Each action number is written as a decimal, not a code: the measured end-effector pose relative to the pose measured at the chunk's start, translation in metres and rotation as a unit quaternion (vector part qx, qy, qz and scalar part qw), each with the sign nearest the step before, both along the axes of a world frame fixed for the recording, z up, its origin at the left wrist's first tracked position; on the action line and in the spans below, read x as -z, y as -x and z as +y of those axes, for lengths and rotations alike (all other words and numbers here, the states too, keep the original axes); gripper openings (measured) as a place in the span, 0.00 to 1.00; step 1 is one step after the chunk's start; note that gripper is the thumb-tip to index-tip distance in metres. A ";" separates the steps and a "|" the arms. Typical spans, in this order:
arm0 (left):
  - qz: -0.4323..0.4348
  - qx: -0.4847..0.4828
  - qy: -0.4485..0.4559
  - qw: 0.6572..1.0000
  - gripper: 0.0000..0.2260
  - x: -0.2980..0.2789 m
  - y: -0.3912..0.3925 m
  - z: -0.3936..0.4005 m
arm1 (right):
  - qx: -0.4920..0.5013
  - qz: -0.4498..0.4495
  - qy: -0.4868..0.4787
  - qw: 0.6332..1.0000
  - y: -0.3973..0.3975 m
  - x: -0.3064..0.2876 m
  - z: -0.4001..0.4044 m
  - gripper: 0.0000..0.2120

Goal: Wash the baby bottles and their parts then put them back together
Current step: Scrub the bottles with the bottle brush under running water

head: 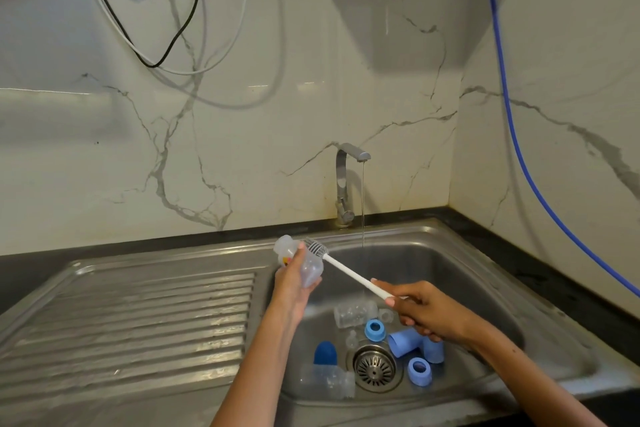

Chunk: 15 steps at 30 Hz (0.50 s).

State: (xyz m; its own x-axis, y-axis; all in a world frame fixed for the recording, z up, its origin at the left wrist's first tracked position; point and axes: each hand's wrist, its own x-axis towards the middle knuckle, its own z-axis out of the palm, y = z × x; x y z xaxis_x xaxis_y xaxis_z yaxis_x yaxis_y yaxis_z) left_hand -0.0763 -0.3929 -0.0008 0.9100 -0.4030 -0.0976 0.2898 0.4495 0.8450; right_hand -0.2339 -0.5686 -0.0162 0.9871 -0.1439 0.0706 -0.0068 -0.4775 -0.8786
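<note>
Clear bottle (pixel 304 265) gripped; brush (pixel 346 270) pinched.

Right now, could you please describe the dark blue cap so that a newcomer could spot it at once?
Look into the steel sink basin, just left of the round drain strainer. The dark blue cap stands there, domed, behind a clear bottle lying down. Every other blue part is paler.

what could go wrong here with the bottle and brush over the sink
The left hand grips the clear bottle above the basin edge; if wet, it could slip and drop onto the parts below. The right hand holds the brush at the far end of its handle, so the bristle head may wobble or flick water. Small clear pieces lie close to the drain.
</note>
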 end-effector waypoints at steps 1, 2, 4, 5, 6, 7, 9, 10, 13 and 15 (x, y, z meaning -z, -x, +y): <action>0.019 -0.010 0.023 1.000 0.12 0.000 -0.002 0.003 | -0.007 0.010 -0.007 1.000 0.002 -0.002 -0.004 0.18; 0.042 -0.023 0.052 0.998 0.14 0.001 -0.005 0.006 | -0.013 0.017 -0.015 1.000 0.005 -0.004 -0.008 0.17; 0.068 -0.044 0.081 0.993 0.17 0.003 -0.011 0.011 | -0.018 0.020 -0.025 0.999 0.008 -0.004 -0.011 0.17; 0.066 -0.041 0.070 0.995 0.17 0.004 -0.011 0.011 | -0.015 0.016 -0.025 0.999 0.007 -0.003 -0.009 0.17; 0.060 -0.028 0.051 0.996 0.16 0.006 -0.010 0.008 | -0.009 0.007 -0.024 1.000 0.004 -0.001 -0.006 0.17; 0.053 -0.013 0.033 0.998 0.13 0.007 -0.006 0.004 | -0.002 -0.003 -0.024 1.000 0.000 -0.001 -0.001 0.18; 0.047 -0.002 0.018 0.999 0.09 0.007 0.002 -0.002 | 0.014 -0.017 -0.031 0.999 -0.007 -0.001 0.007 0.18; 0.049 -0.009 0.021 0.999 0.09 0.006 0.004 -0.003 | 0.016 -0.014 -0.038 0.999 -0.008 -0.003 0.008 0.18; 0.063 -0.056 0.056 0.995 0.16 0.006 -0.006 0.006 | -0.008 0.022 -0.058 0.998 0.002 -0.007 -0.001 0.17; 0.055 -0.076 0.050 0.994 0.19 0.007 -0.010 0.012 | -0.016 0.034 -0.058 0.998 0.008 -0.006 -0.004 0.18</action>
